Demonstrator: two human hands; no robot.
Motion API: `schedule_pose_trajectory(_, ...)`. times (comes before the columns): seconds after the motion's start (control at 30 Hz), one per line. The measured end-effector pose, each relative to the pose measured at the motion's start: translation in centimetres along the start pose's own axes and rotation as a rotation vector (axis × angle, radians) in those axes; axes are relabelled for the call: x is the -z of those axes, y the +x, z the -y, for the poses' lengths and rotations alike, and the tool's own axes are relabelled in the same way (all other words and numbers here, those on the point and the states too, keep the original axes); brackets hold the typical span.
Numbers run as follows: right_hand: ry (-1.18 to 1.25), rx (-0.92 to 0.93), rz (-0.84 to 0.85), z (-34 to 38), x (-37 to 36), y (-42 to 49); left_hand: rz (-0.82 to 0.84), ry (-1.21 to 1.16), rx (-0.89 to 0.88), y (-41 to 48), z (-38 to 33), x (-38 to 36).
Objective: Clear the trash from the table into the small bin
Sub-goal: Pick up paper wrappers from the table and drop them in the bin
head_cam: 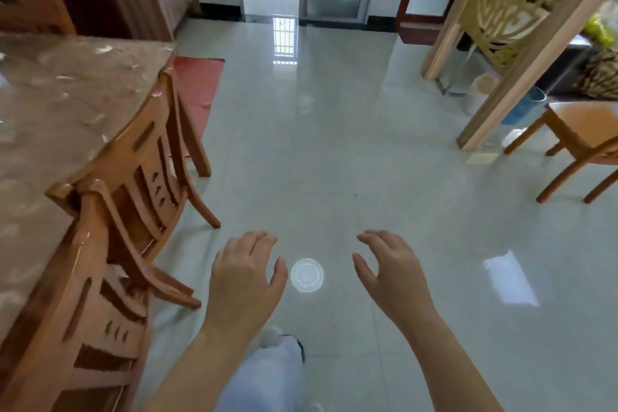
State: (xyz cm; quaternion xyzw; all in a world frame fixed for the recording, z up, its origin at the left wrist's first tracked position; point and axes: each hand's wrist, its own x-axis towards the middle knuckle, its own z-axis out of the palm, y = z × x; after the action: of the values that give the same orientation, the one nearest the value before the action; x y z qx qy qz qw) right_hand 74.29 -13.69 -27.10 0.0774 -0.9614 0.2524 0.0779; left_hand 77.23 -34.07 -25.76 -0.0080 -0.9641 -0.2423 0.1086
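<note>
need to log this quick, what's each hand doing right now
Left hand: open, fingers curled, holding nothing.
Right hand: open, fingers curled, holding nothing.

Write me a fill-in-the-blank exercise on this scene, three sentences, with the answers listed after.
1. The round clear plastic lid lies on the ____, not on the table.
2. The left hand and the right hand are both ____, holding nothing.
3. The blue bin stands behind the carved wooden ____ at the right.

Missing words: floor; empty; screen
</note>
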Motion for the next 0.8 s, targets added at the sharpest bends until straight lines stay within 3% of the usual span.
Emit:
schedule_pose_trajectory(0.27, 0.002, 0.142, 0.063, 1.2, -5.3, 18.1, -0.037, 0.036, 0.16, 14.6, 6.8, -2.1)
schedule_pose_trajectory(0.53, 0.049, 0.256, 0.068, 6.7, -9.2, 36.7, -0.168, 0.106, 0.179, 31.0, 13.6, 0.0)
schedule_pose_trajectory(0.8, 0.083, 0.304, 0.221, 7.1, -15.8, 49.3, -0.15, 0.118, 0.334, 39.5, 18.7, -2.6)
